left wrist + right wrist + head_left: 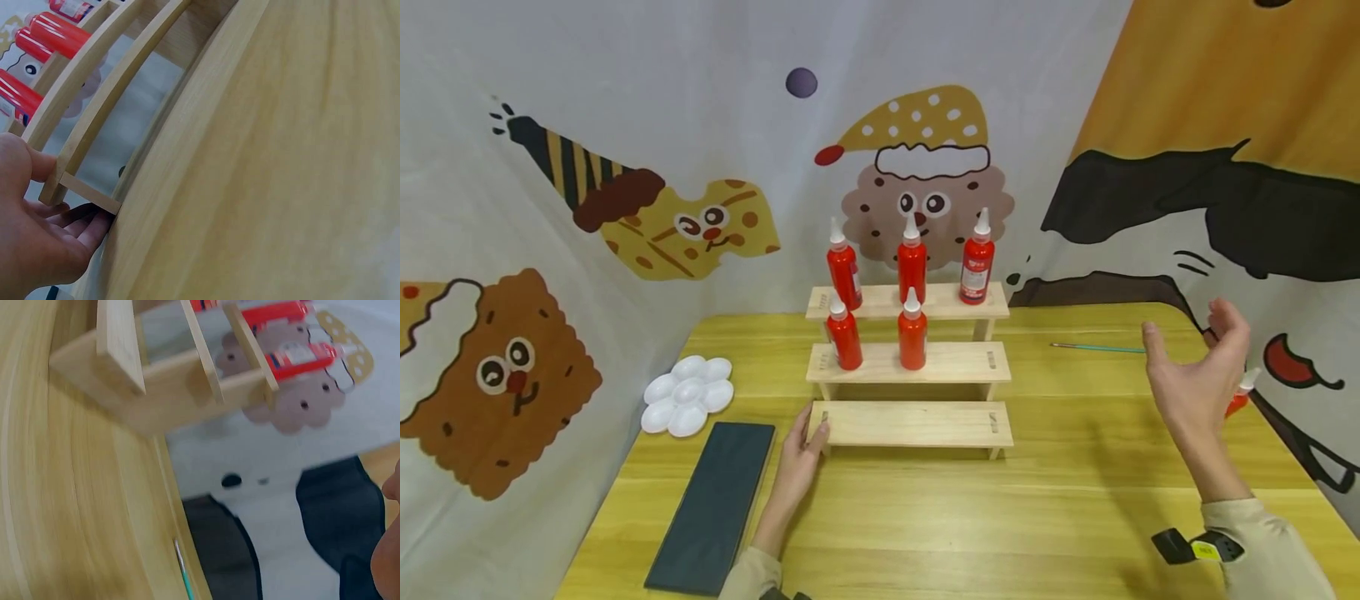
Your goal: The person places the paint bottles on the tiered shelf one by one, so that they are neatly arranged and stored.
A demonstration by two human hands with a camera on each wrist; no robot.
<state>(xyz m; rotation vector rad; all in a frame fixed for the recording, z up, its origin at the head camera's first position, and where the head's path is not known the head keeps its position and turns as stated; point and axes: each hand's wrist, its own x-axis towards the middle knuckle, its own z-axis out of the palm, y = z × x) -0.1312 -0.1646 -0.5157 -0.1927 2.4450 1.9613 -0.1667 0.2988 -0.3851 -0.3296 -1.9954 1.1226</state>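
A three-tier wooden display stand (910, 425) stands on the table. Three red bottles with white nozzle caps, one of them this bottle (976, 262), are on its top tier; two more, including this red bottle (913, 337), sit at the left and middle of the second tier. My left hand (797, 458) grips the left end of the bottom tier, and the left wrist view shows the thumb above and fingers below that end. Raised over the table's right side, my right hand (1202, 383) holds nothing, thumb and fingers spread. Another red bottle (1238, 404) is partly hidden behind it.
A white flower-shaped paint palette (688, 395) lies at the table's left, with a dark flat rectangular board (711, 508) in front of it. Right of the stand lies a thin teal-handled paintbrush (1101, 347). A cartoon-printed curtain (737, 67) hangs around the table.
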